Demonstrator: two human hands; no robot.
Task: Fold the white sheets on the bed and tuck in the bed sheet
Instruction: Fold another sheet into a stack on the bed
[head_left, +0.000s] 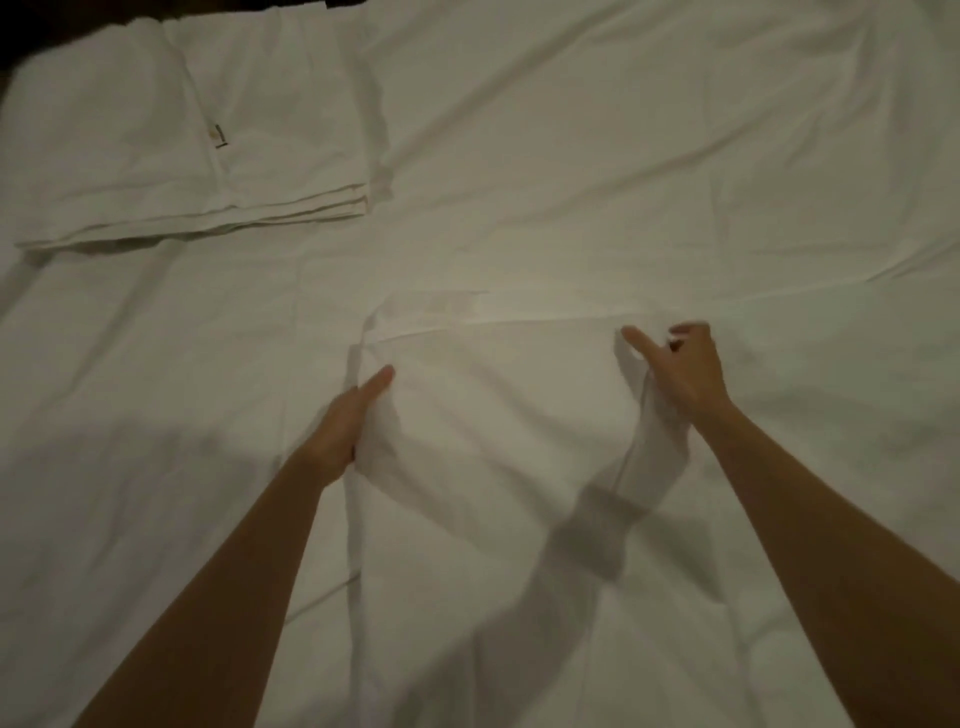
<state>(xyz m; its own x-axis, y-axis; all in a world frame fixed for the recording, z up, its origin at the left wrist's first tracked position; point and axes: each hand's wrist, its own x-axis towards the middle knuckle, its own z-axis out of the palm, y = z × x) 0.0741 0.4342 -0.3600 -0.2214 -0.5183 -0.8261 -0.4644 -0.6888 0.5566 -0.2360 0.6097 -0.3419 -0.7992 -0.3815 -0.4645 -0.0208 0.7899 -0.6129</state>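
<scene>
Now your left hand (358, 415) grips the white sheet (498, 415) at centre frame, fingers curled under its left edge | your right hand (685, 369) pinches its right edge | folded sheets (182, 145) lie upper left on the bed sheet (675, 156).

I see only cloth here: the wide white bed sheet (623, 156) is matt woven fabric, creased and rumpled. The white sheet panel (493, 415) between my hands is the same thin, matt cloth, softly wrinkled. The folded white stack (156, 156) looks smoother, with crisp layered edges.
</scene>
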